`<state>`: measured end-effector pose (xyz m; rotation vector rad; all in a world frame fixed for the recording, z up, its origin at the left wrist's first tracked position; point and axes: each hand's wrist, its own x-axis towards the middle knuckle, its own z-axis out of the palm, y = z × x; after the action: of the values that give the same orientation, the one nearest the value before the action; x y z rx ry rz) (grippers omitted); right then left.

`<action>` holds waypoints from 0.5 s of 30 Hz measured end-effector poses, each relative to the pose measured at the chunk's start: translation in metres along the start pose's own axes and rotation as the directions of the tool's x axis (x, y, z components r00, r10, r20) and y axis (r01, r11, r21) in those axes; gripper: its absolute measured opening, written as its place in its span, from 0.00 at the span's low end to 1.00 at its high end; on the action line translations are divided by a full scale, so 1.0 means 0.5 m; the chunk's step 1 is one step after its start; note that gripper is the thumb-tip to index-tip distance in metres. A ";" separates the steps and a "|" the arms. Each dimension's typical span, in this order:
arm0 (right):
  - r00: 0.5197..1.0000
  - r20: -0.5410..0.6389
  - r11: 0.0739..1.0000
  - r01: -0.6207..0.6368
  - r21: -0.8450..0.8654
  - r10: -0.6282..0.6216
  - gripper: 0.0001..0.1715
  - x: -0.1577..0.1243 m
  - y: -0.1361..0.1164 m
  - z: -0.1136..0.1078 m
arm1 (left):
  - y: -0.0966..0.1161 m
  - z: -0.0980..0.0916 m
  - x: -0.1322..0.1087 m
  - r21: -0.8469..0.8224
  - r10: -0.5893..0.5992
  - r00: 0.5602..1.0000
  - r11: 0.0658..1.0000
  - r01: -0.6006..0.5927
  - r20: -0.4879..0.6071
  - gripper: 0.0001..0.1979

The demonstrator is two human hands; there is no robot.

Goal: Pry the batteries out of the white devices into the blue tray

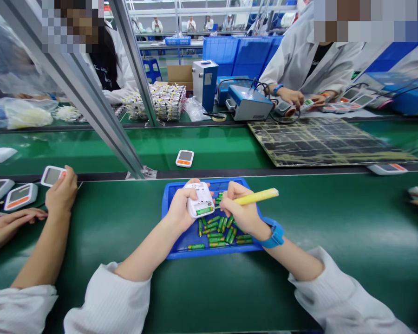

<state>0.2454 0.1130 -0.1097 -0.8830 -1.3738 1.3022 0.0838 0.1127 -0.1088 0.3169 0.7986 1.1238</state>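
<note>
My left hand (178,208) is closed around a small white electronic device (199,195), its back turned up. A green battery (204,210) lies in the open compartment at the device's near edge. Between the fingers of my right hand (242,208) is a slim yellow-handled tool (259,196), held like a pen. Its thin tip points at the compartment; whether it touches the battery I cannot tell. Both hands are over a blue tray (184,254) with several loose green batteries (216,239) in it. A blue wristband (274,234) is around my right wrist.
At left, a co-worker's hand (61,190) grips a device near several others (21,196). One device (185,158) lies on the green conveyor belt (153,146) beyond a metal post (125,153). A dark board (327,141) lies at right; people sit opposite.
</note>
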 end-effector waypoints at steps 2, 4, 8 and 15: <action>0.999 0.014 0.995 0.030 -0.096 -0.029 0.14 -0.004 0.000 -0.002 | -0.002 -0.013 0.006 0.013 0.003 1.000 1.000 -0.004 0.024 0.21; 0.998 0.025 0.978 0.060 -0.198 -0.056 0.15 -0.010 -0.001 -0.005 | -0.004 -0.023 0.011 0.034 0.009 0.998 0.999 -0.011 0.054 0.20; 0.993 0.059 0.940 0.115 -0.320 -0.101 0.16 -0.020 -0.002 -0.007 | -0.006 -0.029 0.015 0.053 0.024 0.997 0.998 -0.028 0.078 0.18; 0.986 0.035 0.964 -0.168 0.206 0.165 0.14 0.003 -0.010 0.000 | 0.000 -0.017 0.000 0.052 0.086 0.994 0.995 -0.090 0.068 0.19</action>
<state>0.2457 0.1137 -0.1048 -0.8581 -1.1694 1.5553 0.0778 0.1113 -0.1148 0.4363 0.7645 1.1696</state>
